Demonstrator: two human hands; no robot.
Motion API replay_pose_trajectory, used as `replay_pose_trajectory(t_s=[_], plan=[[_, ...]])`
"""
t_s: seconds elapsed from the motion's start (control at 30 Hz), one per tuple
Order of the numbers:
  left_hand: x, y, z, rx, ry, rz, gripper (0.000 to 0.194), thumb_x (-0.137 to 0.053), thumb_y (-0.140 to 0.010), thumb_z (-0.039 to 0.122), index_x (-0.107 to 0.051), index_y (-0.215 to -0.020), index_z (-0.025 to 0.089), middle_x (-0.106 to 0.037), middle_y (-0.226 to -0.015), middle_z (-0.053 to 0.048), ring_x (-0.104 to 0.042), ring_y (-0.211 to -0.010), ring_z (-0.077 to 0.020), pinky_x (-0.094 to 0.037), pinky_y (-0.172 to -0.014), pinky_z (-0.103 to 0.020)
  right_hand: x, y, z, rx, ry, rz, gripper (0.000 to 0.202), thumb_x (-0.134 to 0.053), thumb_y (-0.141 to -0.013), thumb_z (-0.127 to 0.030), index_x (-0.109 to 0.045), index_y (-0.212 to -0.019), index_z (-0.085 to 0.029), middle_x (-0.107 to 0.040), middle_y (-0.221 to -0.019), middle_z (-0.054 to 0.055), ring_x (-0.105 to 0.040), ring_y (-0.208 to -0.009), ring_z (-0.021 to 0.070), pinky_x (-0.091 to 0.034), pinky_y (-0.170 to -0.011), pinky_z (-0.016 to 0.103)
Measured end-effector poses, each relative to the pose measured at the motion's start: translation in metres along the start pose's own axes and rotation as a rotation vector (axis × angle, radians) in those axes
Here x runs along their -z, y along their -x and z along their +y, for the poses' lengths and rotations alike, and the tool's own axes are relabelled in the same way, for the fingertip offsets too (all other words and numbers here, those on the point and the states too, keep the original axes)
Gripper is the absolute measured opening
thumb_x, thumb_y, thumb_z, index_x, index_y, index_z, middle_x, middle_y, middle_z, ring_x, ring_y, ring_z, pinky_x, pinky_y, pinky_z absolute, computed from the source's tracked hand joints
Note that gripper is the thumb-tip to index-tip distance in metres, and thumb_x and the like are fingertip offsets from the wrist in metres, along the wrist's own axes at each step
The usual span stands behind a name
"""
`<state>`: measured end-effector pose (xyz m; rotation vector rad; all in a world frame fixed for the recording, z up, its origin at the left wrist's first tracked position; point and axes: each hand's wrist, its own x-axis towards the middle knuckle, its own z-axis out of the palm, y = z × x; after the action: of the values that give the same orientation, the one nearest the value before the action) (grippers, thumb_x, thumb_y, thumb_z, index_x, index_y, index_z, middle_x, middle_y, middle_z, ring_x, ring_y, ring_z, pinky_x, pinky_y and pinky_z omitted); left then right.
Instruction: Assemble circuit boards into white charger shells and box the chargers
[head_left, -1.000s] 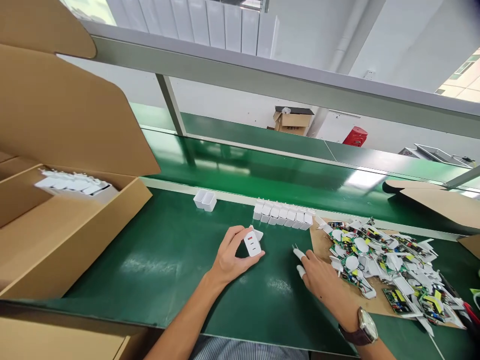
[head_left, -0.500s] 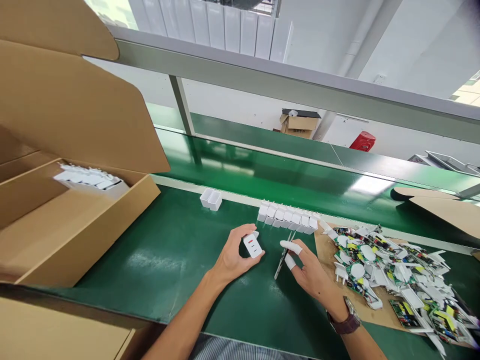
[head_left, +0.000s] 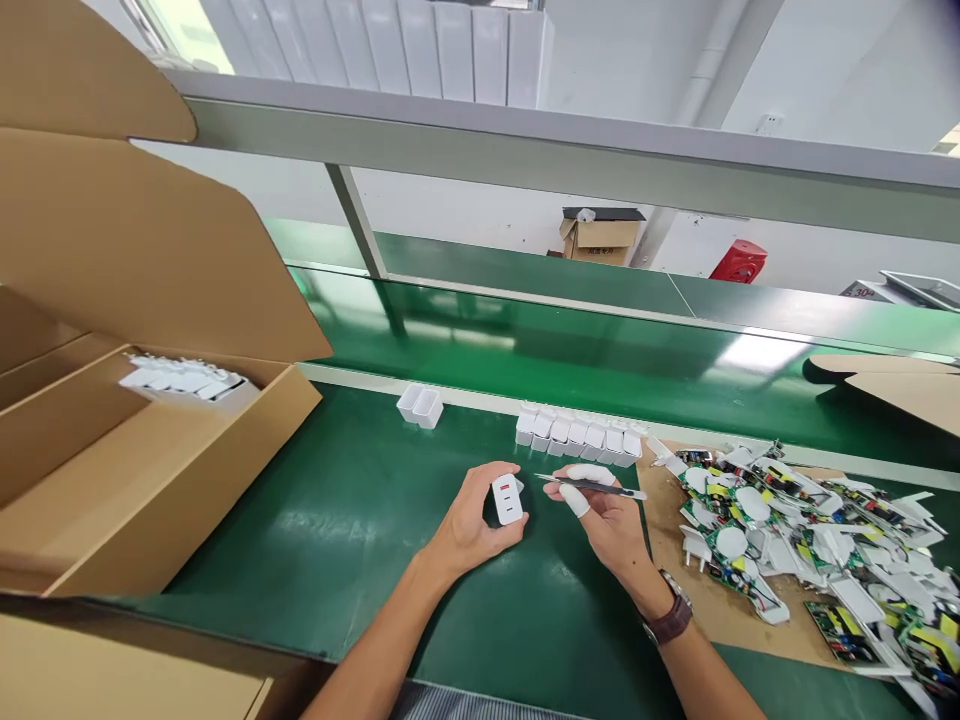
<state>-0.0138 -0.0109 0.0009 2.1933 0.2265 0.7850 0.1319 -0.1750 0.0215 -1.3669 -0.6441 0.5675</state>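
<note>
Between the thumb and fingers of my left hand [head_left: 474, 520] is a white charger [head_left: 508, 500] with one red port and two dark slots on its face. My right hand [head_left: 604, 515], with white finger cots on thumb and finger, holds a pair of tweezers [head_left: 615, 488]. The tweezers lie nearly level, their tips pointing left toward the charger without touching it. Behind both hands runs a row of white charger housings [head_left: 576, 436]. Two empty white housings [head_left: 420, 405] stand farther left.
At right, a heap of circuit boards and white parts [head_left: 757, 530] lies on a cardboard sheet [head_left: 675, 590]. A large open carton [head_left: 187, 480] at left contains a group of white housings [head_left: 187, 380]. A raised rim and green belt [head_left: 480, 340] run along the back.
My right hand has turned the tweezers from steeply slanted to nearly level, with tips toward the charger. My left hand has turned the charger more upright. The view has shifted slightly.
</note>
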Motion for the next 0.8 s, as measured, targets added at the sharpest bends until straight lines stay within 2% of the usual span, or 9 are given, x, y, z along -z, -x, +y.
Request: replay_pose_trajectory(t_s=[0.1,0.2,0.3,0.47,0.57,0.67,0.8], plan=[[-0.004,0.0,-0.003,-0.01,-0.003,-0.039,0.059,-0.074,-0.081,0.019,-0.052,-0.135,0.024,-0.067,-0.124,-0.012,-0.068,-0.111,-0.0279,-0.058,-0.094,-0.046,0.004,0.005,0.004,0.006,-0.05,-0.027,0.025,-0.077,-0.089,-0.046,-0.074,-0.103,-0.025,-0.076,-0.103,0.008,-0.076,-0.088,0.0266,-0.064,-0.089,0.049],[-0.006,-0.001,-0.003,-0.053,-0.006,-0.064,0.059,-0.075,-0.079,0.017,-0.053,-0.134,0.025,-0.067,-0.125,-0.012,-0.066,-0.116,-0.0291,-0.057,-0.098,-0.048,0.008,0.01,0.002,0.134,-0.017,-0.085,0.016,-0.076,-0.091,-0.035,-0.075,-0.105,-0.027,-0.075,-0.104,0.007,-0.075,-0.095,0.0256,-0.062,-0.091,0.046],[-0.006,-0.003,-0.002,-0.074,-0.021,-0.103,0.056,-0.075,-0.078,0.015,-0.053,-0.129,0.025,-0.068,-0.123,-0.011,-0.063,-0.121,-0.0308,-0.054,-0.101,-0.05,0.008,0.012,-0.001,0.222,0.079,-0.138,0.015,-0.071,-0.096,-0.027,-0.075,-0.11,-0.029,-0.074,-0.11,0.007,-0.072,-0.103,0.0237,-0.06,-0.093,0.042],[-0.008,-0.003,-0.002,-0.038,-0.065,-0.196,0.052,-0.074,-0.08,0.016,-0.05,-0.126,0.025,-0.067,-0.122,-0.011,-0.058,-0.13,-0.0336,-0.05,-0.103,-0.053,0.002,0.01,-0.002,0.133,0.084,-0.071,0.011,-0.075,-0.093,-0.035,-0.078,-0.098,-0.027,-0.077,-0.105,0.005,-0.074,-0.096,0.0218,-0.063,-0.088,0.035],[-0.01,-0.003,-0.005,-0.018,-0.079,-0.215,0.052,-0.075,-0.082,0.019,-0.049,-0.127,0.026,-0.064,-0.125,-0.012,-0.058,-0.13,-0.0331,-0.051,-0.102,-0.051,0.0,0.01,0.002,0.118,0.098,-0.123,0.015,-0.071,-0.095,-0.038,-0.079,-0.1,-0.026,-0.079,-0.103,0.005,-0.076,-0.095,0.0216,-0.064,-0.085,0.033],[-0.012,-0.003,-0.009,-0.082,-0.124,-0.205,0.049,-0.073,-0.086,0.022,-0.049,-0.129,0.026,-0.064,-0.124,-0.012,-0.06,-0.127,-0.0327,-0.048,-0.103,-0.051,-0.001,0.012,0.008,0.159,0.156,-0.158,0.018,-0.066,-0.099,-0.038,-0.078,-0.103,-0.026,-0.08,-0.103,0.004,-0.076,-0.098,0.0219,-0.064,-0.088,0.034],[-0.015,-0.005,-0.01,-0.149,-0.143,-0.177,0.04,-0.067,-0.087,0.017,-0.05,-0.123,0.026,-0.067,-0.112,-0.008,-0.062,-0.125,-0.0318,-0.047,-0.102,-0.049,-0.006,0.014,0.014,0.195,0.148,-0.156,0.018,-0.064,-0.1,-0.037,-0.077,-0.105,-0.026,-0.08,-0.104,0.004,-0.076,-0.099,0.021,-0.063,-0.09,0.035]])
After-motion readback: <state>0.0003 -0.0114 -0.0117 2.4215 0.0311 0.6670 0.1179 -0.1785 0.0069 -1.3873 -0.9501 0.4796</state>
